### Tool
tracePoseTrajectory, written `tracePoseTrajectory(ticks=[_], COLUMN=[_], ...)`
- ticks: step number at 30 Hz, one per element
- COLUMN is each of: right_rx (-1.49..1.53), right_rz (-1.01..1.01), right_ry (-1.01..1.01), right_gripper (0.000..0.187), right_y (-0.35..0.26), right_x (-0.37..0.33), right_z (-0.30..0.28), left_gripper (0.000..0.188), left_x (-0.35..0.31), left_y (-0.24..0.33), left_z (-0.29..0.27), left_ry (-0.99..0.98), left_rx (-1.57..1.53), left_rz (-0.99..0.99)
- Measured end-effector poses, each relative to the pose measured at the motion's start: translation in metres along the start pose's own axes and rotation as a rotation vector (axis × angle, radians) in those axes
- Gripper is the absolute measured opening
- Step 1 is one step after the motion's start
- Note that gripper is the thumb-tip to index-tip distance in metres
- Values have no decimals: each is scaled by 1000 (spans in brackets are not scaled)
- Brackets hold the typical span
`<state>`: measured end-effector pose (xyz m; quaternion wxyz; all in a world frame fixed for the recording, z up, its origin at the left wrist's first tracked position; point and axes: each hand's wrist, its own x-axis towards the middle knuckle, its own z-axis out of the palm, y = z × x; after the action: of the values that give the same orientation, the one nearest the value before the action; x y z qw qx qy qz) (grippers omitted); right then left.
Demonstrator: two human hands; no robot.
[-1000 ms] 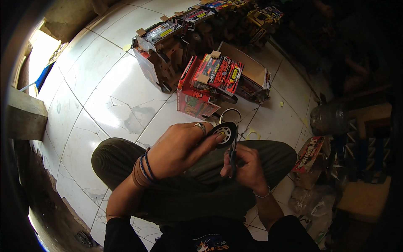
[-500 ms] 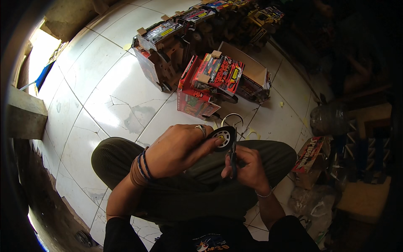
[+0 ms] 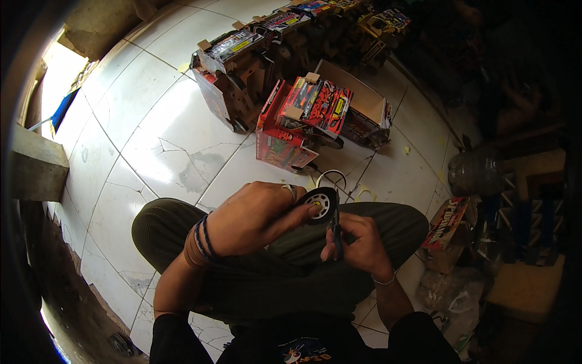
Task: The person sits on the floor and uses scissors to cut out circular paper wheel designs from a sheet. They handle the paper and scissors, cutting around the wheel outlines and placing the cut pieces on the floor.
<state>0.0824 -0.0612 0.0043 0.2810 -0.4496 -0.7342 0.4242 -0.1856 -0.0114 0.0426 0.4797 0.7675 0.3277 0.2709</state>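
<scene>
My left hand [image 3: 257,215] grips a toy wheel [image 3: 317,204], black round the outside with a pale spoked hub and a small yellow centre. The thumb presses near the hub; the other fingers are mostly hidden behind it. My right hand [image 3: 362,239] is closed round a pair of dark-handled scissors [image 3: 337,235], whose blades point up against the wheel's right edge. From the top of the wheel a thin pale strip [image 3: 334,171] curls out in a loop. Both hands are above my crossed legs.
Red printed cardboard toy trucks [image 3: 285,148] stand ahead on cracked white tiles [image 3: 151,145], with a row of similar ones behind. Pale scraps [image 3: 365,194] lie on the floor. To the right are a clear plastic bag [image 3: 451,288] and a printed cardboard piece [image 3: 447,223].
The wheel has shifted slightly left and down and turned a little in my left hand. The pale loop has moved with it, and the scissor blades have dropped lower along the wheel's edge.
</scene>
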Motion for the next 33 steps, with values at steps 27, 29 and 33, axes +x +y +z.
tracePoseTrajectory(ticks=[27,29,33], right_rx=[-13,-7,-8], right_rz=[58,44,28], right_ry=[-133,-141,-161], right_gripper=[42,43,44], right_y=[-11,-11,-14], right_x=[2,3,4], right_z=[-13,-14,-16], left_gripper=[28,31,37], left_x=[-3,-4,-5], left_y=[-1,0,1], left_z=[-6,-6,-8], left_ry=[-128,-131,-155], left_rx=[70,64,47], left_rz=[15,8,-41])
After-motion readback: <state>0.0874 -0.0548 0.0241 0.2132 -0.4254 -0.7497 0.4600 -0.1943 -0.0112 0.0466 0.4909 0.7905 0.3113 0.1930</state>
